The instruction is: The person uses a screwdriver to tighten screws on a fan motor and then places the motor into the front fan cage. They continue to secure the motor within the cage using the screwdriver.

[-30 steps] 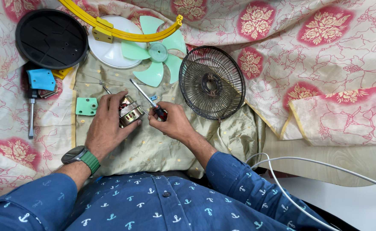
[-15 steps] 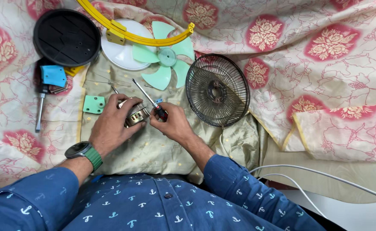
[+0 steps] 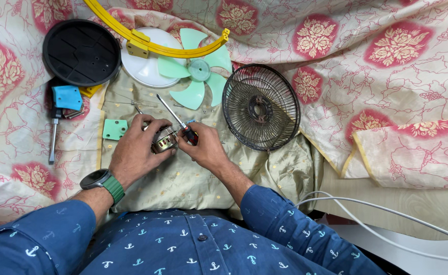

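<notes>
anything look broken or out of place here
Nothing looks damaged or spilled. The fan lies in parts across the cloth: green blade, dark wire guard and black round base are laid apart. The left hand steadies a small motor while the right hand holds a screwdriver.

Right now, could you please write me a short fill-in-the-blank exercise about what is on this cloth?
1. The left hand holds a small metal ____.
2. The right hand holds a ____ with a dark handle.
3. The pale green fan blade lies to the ____ of the dark wire grille in the picture.
4. The left wrist wears a watch with a ____ strap.

Missing words: motor; screwdriver; left; green
</notes>
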